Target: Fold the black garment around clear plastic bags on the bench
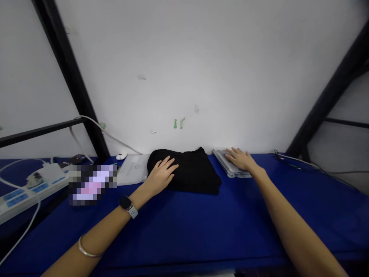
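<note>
My left hand (161, 177) lies flat with fingers spread on the left part of a folded black cloth (191, 169), perhaps a garment. The cloth rests on a blue surface (187, 227) close to the wall. To its right, my right hand (240, 158) is laid open on top of a small stack of grey-white plastic packets (226, 163). A pale flat plastic bag (133, 169) sits left of the cloth, partly covered by it. What the packets contain cannot be made out.
At the left are a white power strip (31, 194) with cables, a blurred-out phone-like item (93, 184) and a small white case (121, 156). Thin cables (314, 165) run along the right. Black metal posts (69, 73) stand at both sides before the white wall (201, 69).
</note>
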### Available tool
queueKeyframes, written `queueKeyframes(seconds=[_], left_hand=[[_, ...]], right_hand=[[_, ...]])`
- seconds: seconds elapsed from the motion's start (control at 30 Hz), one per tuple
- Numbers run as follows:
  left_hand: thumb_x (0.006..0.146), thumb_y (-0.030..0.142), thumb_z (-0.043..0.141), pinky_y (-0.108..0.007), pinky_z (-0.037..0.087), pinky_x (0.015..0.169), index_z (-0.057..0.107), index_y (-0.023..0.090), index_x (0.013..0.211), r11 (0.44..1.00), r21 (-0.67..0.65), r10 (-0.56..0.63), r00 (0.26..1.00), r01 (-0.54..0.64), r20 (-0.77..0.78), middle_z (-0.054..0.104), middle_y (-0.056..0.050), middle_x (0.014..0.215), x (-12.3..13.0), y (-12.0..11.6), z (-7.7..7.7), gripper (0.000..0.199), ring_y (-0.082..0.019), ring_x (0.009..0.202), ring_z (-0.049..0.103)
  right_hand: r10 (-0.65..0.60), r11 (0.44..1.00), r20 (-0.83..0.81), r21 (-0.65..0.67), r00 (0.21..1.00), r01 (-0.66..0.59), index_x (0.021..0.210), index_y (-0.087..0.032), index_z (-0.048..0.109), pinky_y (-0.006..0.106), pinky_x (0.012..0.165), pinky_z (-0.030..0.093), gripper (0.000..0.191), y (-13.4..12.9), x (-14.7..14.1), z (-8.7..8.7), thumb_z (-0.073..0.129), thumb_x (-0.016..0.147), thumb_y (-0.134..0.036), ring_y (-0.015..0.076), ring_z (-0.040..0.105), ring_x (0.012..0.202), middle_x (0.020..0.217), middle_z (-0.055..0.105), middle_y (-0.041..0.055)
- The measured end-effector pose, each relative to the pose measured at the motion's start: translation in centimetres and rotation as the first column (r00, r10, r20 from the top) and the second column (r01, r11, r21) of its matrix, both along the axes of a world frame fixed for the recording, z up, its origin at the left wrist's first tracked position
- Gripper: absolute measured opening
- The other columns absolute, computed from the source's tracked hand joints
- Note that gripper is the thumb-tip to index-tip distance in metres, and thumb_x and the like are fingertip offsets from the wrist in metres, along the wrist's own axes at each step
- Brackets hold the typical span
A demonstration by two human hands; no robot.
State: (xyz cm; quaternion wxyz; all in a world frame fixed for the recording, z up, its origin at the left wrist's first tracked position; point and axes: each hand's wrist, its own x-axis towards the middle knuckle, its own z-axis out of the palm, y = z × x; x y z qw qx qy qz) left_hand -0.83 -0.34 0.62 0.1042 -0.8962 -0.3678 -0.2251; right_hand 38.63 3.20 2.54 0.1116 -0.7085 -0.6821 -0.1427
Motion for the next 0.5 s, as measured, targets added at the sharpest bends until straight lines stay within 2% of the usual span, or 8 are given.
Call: queueKeyframes(seconds=[0.07,0.13,0.23,0.37,0.5], left_hand=[[0.091,0.015,0.045,-0.048,0.039,0.103,0.053,0.018,0.127,0.999,0.006,-0.05,0.993,0.05,0.105,0.051,-0.011,0.133,1.2,-0.9,1.0,0.037,-0.027,0.129,0.041],[0.09,0.014,0.044,-0.044,0.044,0.099,0.054,0.017,0.124,0.996,-0.009,-0.089,0.966,0.094,0.243,0.055,-0.011,0.121,3.0,-2.1,1.8,0.036,-0.024,0.115,0.05],[0.087,0.014,0.048,-0.044,0.043,0.1,0.049,0.017,0.128,0.983,-0.05,-0.135,0.888,0.174,0.439,0.05,-0.011,0.12,6.1,-4.0,2.4,0.041,-0.024,0.113,0.048],[0.087,0.019,0.052,-0.053,0.034,0.106,0.042,0.02,0.13,0.967,-0.07,-0.159,0.798,0.243,0.581,0.041,-0.013,0.133,8.7,-5.8,2.2,0.044,-0.028,0.124,0.038],[0.087,0.024,0.054,-0.053,0.036,0.103,0.049,0.018,0.116,0.958,-0.117,-0.134,0.774,0.26,0.619,0.046,-0.014,0.124,8.9,-8.4,2.0,0.03,-0.029,0.118,0.04]], right_hand=[[0.022,0.998,0.061,0.058,0.998,-0.026,0.139,-0.018,0.043,0.053,0.108,0.026,0.052,-0.5,-2.9,1.2,0.032,0.095,-0.042,0.0306,0.035,0.135,0.145,0.041,0.0154],[0.091,0.988,0.113,0.114,0.989,-0.104,0.139,-0.016,0.043,0.05,0.108,0.027,0.049,-0.8,-6.7,2.3,0.034,0.095,-0.035,0.0283,0.038,0.133,0.143,0.044,0.0166],[0.178,0.969,0.193,0.136,0.965,-0.206,0.133,-0.015,0.05,0.054,0.11,0.022,0.046,-0.5,-13.2,3.5,0.045,0.089,-0.024,0.032,0.037,0.133,0.143,0.044,0.0171],[0.188,0.966,0.184,0.145,0.965,-0.216,0.129,-0.009,0.053,0.056,0.112,0.014,0.044,1.1,-19.7,3.7,0.037,0.088,-0.012,0.0341,0.03,0.137,0.144,0.041,0.02],[0.19,0.966,0.216,0.134,0.958,-0.222,0.123,-0.004,0.057,0.058,0.111,0.014,0.042,2.7,-22.6,3.0,0.04,0.086,-0.016,0.0378,0.029,0.136,0.143,0.04,0.0234]])
